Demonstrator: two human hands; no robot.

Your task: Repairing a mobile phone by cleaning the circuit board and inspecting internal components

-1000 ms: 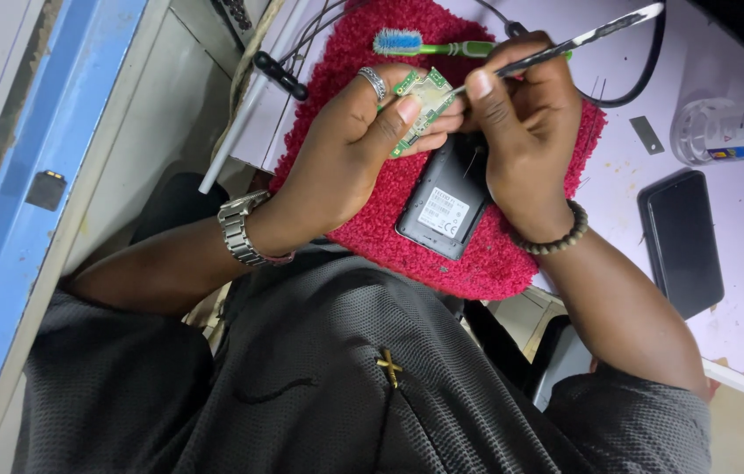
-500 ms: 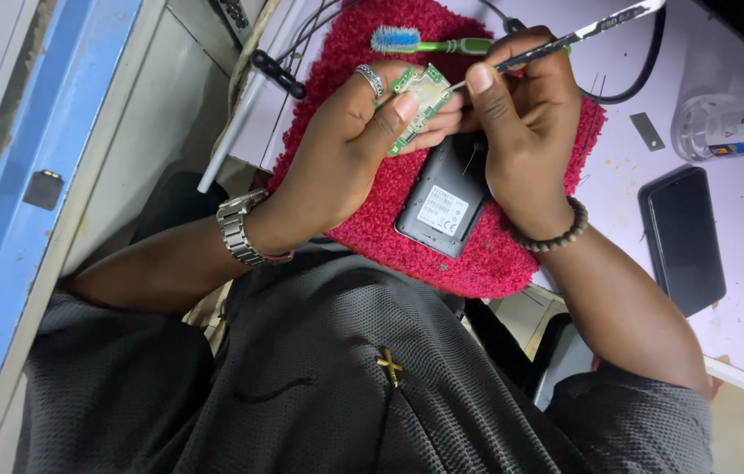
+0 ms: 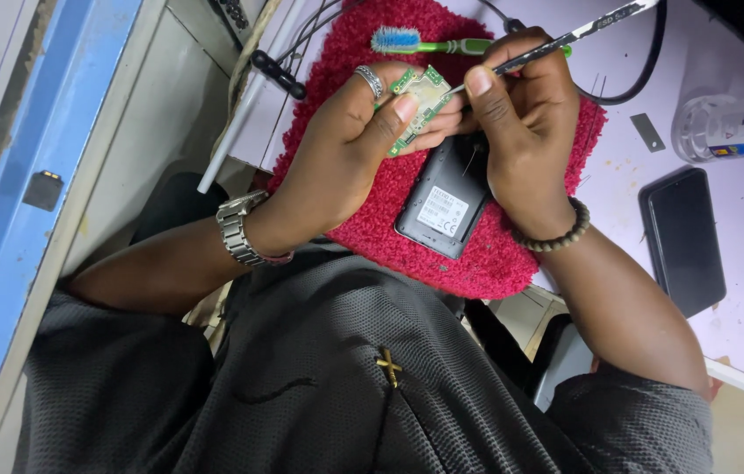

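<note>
1. Pinched between thumb and fingers of the left hand [image 3: 350,145], a small green circuit board [image 3: 418,104] is held up above the red fuzzy mat [image 3: 477,254]; the grip is narrow and closed on the board's edges, thumb pressing across its face.
2. Right hand [image 3: 525,132] is closed in a pen-like grip on a slim metal tool [image 3: 565,39], whose tip meets the board's right edge.
3. Judging by its look, the board is light, stiff and thin, and probably fragile: its face carries small parts, so the bare edges seem the safest place to hold, as the left hand mostly does.
4. Directly under both hands a dark phone body [image 3: 442,202] lies on the mat with a white label facing up, partly covered by the right hand.
5. Beyond the hands a green toothbrush [image 3: 442,42] with blue bristles rests on the mat's far edge, close to the tool's shaft.
6. On the pale tabletop [image 3: 618,175] to the right lie a black phone [image 3: 683,241], screen dark, a clear plastic container [image 3: 727,127] on its side, a small grey metal piece [image 3: 648,132] and a black cable [image 3: 644,75] that curves past the tool.
7. Nothing stands between the tool and the board; the cable and toothbrush crowd the space just behind.
</note>
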